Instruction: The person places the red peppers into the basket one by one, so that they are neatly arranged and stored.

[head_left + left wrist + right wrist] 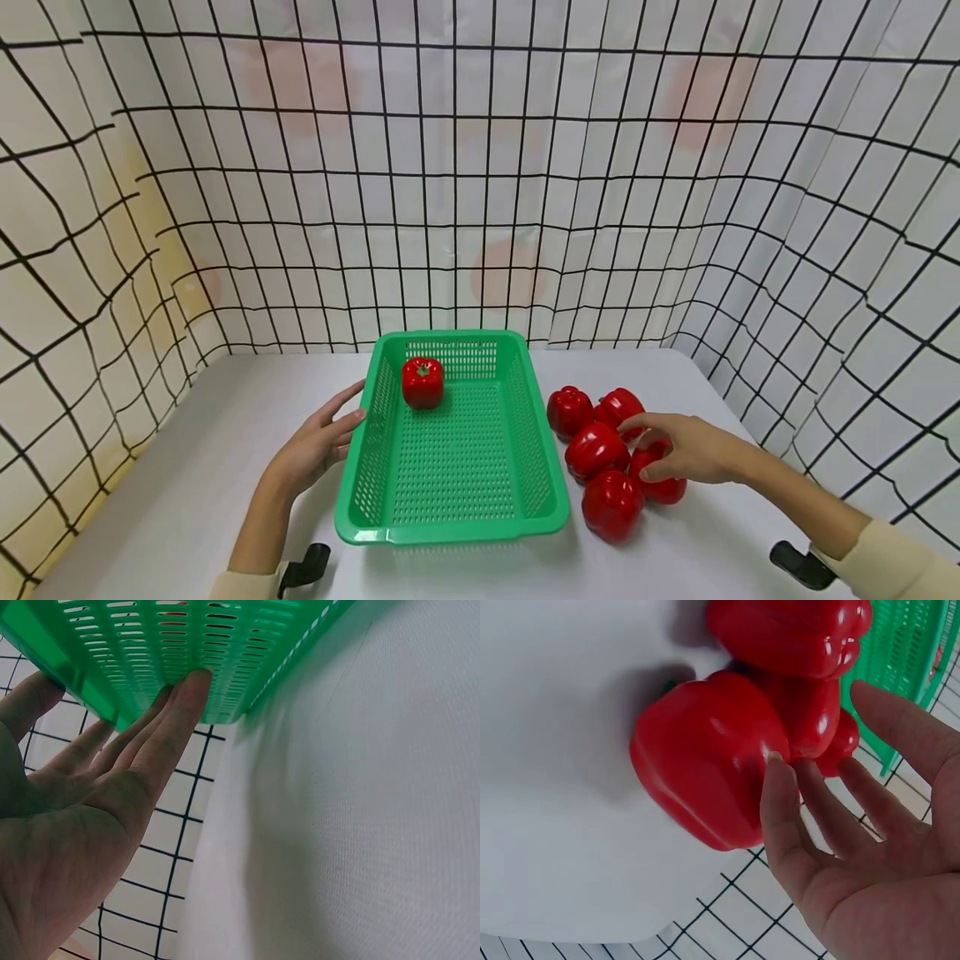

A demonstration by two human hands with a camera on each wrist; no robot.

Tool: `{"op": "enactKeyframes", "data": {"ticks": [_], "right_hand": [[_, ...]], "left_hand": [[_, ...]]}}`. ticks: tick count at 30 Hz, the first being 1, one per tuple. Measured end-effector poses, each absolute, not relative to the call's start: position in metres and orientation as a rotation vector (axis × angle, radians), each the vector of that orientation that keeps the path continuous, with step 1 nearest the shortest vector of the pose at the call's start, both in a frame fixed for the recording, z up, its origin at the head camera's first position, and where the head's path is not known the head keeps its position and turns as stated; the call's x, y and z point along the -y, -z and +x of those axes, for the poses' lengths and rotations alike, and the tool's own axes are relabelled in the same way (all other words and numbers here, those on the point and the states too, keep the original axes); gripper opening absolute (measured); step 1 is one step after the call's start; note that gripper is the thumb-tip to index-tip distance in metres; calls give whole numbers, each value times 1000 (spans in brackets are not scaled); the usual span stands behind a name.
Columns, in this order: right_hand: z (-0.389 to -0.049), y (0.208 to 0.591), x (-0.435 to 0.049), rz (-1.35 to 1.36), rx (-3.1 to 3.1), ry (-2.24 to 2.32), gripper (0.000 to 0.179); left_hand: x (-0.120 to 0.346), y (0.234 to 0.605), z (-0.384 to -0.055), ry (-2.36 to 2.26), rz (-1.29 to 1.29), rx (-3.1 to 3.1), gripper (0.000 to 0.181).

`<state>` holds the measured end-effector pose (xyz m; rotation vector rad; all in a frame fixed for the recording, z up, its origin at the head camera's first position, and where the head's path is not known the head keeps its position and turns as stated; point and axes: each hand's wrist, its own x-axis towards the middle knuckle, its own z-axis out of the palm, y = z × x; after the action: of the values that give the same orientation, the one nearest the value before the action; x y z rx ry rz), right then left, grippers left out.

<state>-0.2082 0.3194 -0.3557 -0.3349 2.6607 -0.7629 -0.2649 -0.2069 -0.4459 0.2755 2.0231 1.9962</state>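
A green plastic basket [450,533] with slotted walls stands on the white table, and one red bell pepper [423,383] sits upright in its far left corner. My left hand [318,446] is at the basket's left side; in the left wrist view its straight fingers [176,724] lie against the slotted wall, with the thumb near the rim. To the right of the basket is a cluster of several red bell peppers. Over the rightmost pepper [663,483] hovers my right hand [693,450], thumb and fingers spread. In the right wrist view a fingertip overlaps that pepper [705,761].
Other red peppers crowd close by: a front one [612,507], a middle one [597,451] and two behind. White walls with black grid netting [487,200] enclose the table [217,433] at the back and both sides.
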Motion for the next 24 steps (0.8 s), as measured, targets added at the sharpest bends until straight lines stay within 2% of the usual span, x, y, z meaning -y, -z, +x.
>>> {"op": "enactKeyframes", "data": {"ticks": [24], "right_hand": [[-217, 373, -344, -243, -2668, 660, 76]], "left_hand": [[206, 446, -263, -1996, 282, -2031, 69]]}}
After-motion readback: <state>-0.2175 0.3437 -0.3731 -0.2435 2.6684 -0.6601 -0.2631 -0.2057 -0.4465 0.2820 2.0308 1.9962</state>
